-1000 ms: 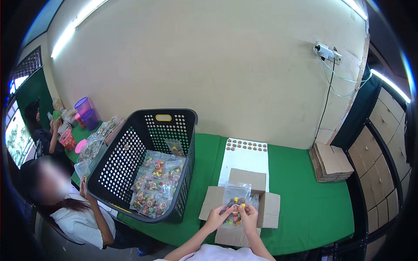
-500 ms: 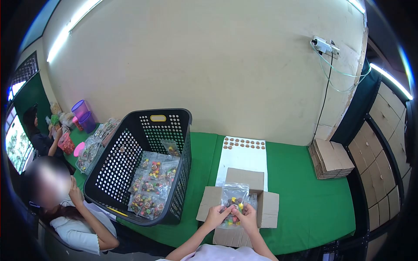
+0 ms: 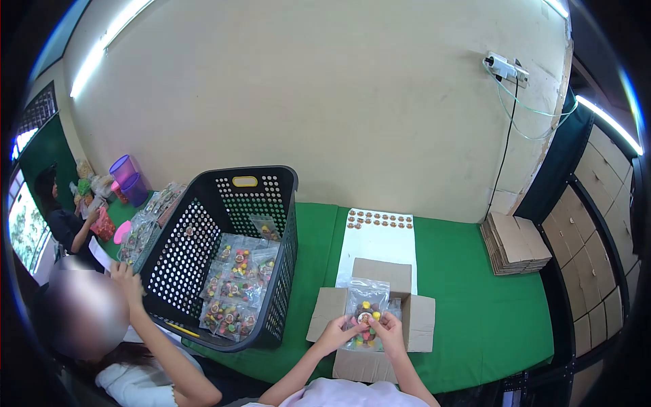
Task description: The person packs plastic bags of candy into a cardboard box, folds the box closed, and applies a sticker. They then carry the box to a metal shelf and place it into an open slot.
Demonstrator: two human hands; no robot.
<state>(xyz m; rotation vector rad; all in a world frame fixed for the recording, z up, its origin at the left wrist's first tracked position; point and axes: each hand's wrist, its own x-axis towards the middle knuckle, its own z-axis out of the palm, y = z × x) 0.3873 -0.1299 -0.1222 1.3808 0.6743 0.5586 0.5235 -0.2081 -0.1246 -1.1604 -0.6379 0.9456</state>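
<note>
Over an open cardboard box (image 3: 418,325), both hands hold a clear zip bag of colourful candies (image 3: 368,290). A round brown-and-white sticker (image 3: 364,317) lies on the front of the bag. My left hand (image 3: 336,336) pinches the bag's left side, its thumb beside the sticker. My right hand (image 3: 388,333) grips the right side, thumb at the sticker's edge. Behind the box is a white sheet (image 3: 377,247) with rows of round stickers (image 3: 380,220) at its far end. Another clear bag shows partly inside the box.
Left of the box stands a large dark basket (image 3: 285,271) with several filled candy bags (image 3: 237,288). Flattened cardboard (image 3: 517,244) is stacked at the right. A co-worker (image 3: 146,359) sits close at left; another person (image 3: 64,217) is farther back.
My thumbs have moved apart, and the sticker on the bag now shows. The near co-worker has leaned in, with a raised hand now by the basket's left rim.
</note>
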